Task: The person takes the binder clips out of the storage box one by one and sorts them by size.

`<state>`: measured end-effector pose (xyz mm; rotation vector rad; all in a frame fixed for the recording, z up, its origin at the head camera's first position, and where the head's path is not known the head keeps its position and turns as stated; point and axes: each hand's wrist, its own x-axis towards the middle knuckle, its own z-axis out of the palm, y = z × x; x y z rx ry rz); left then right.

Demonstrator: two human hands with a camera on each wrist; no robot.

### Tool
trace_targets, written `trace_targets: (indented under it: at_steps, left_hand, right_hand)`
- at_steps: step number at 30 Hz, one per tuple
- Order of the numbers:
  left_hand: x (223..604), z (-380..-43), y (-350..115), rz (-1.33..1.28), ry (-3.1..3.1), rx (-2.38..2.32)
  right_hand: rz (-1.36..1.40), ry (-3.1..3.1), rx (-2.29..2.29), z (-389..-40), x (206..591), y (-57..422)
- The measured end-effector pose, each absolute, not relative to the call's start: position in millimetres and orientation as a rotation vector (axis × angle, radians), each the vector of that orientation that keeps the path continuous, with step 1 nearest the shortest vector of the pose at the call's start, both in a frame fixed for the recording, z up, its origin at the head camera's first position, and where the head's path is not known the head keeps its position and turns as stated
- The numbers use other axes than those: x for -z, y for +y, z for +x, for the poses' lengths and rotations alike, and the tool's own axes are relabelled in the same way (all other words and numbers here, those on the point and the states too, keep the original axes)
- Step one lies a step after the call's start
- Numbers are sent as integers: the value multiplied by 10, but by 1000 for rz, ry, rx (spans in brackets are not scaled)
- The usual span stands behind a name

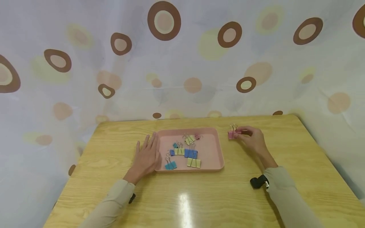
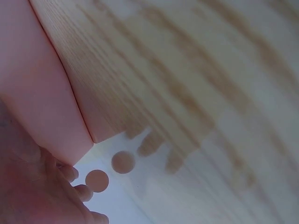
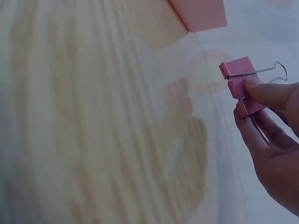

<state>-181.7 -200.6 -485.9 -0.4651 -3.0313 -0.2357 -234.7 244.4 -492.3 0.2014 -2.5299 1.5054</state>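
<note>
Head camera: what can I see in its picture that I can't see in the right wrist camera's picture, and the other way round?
Only the head view shows the left hand resting at the tray's side, the sleeves, and the yellow, blue, teal and small pink clips lying in the tray.

Only the right wrist view shows the notched edge of the held pink clip up close; it's too small to make out from the head.

Both show the right hand pinching that clip, part of the tray, and the wooden table.
</note>
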Motion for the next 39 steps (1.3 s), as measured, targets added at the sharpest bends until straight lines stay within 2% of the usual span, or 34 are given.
trace_targets:
  at_steps: [7,20,30,39]
  left_hand:
    - [4865,-1830,-1997,-451,-3042,207]
    - [4893,-1807,-2002,-455,-3024,244]
    - [4894,-1825,-1993,-445,-3044,218]
    - [4886,-1812,-2002,-446,-3051,241]
  right_hand:
    - [103,-2641,-1447,-2430,4998,2503]
    - [114,-2753,-1338,-2457,5011,2528]
    - [-16,-2681,-1555,-2334,4917,2528]
    - [249,-2436,-1528,-2267,4782,2489]
